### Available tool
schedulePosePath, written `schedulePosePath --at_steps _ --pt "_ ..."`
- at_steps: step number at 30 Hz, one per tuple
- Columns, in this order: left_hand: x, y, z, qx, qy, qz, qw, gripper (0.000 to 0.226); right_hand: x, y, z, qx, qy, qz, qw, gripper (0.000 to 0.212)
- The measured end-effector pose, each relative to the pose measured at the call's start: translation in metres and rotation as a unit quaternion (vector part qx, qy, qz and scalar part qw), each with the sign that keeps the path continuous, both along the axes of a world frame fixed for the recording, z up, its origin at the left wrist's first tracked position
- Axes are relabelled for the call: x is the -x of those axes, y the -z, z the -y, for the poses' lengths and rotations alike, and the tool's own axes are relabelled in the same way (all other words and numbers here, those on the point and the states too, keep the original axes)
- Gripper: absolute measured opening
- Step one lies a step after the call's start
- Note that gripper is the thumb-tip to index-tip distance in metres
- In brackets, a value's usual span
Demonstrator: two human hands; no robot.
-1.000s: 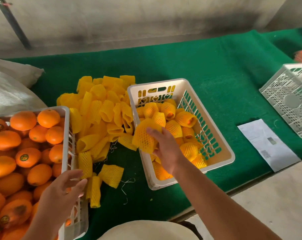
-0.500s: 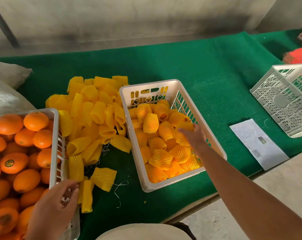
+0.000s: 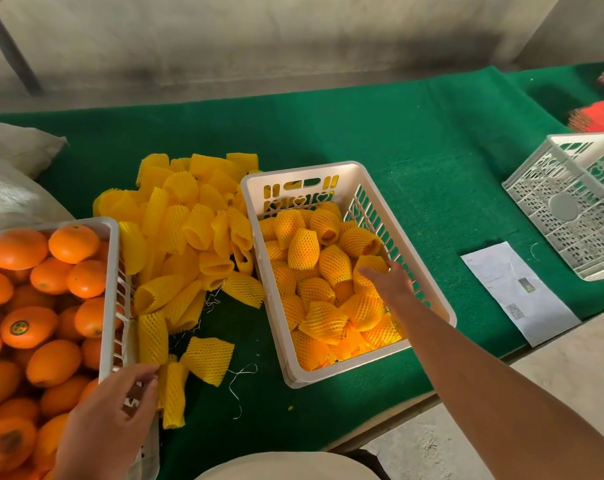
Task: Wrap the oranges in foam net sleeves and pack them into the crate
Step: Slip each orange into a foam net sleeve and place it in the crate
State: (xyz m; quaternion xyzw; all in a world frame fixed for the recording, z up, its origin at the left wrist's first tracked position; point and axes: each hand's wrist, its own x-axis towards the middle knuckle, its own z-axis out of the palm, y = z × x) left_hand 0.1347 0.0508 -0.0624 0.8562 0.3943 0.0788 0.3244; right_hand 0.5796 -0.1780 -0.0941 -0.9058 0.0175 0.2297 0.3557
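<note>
A white crate in the middle of the green table holds several oranges in yellow foam net sleeves. My right hand reaches into it by the right wall, thumb and fingers round a wrapped orange that sits on the others. A pile of empty yellow sleeves lies left of this crate. Further left, a white crate is full of bare oranges. My left hand hovers at its near right corner, fingers loosely bent, fingertips beside a loose sleeve, holding nothing.
An empty white crate stands at the far right, with a sheet of paper in front of it at the table's edge. Red boxes lie behind it. A white sack sits at the far left.
My right hand carried the wrapped orange from the crate's near left corner across to its right wall and lowered it onto the others. My left hand shifted slightly toward the loose sleeves.
</note>
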Motion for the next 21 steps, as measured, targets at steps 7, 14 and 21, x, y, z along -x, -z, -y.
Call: schedulePosePath --at_steps 7,14,21 --pt "-0.001 -0.002 0.002 0.004 0.002 -0.002 1.000 0.055 0.004 -0.016 0.012 0.055 -0.058 0.064 0.995 0.080" --pt "0.001 -0.003 0.007 -0.011 -0.020 0.009 1.000 0.039 0.052 -0.045 -0.004 0.008 -0.142 0.141 0.980 0.076" --pt "0.004 0.001 0.013 -0.026 -0.046 0.005 0.999 0.025 0.132 -0.047 -0.069 -0.093 -0.194 0.151 0.965 0.068"
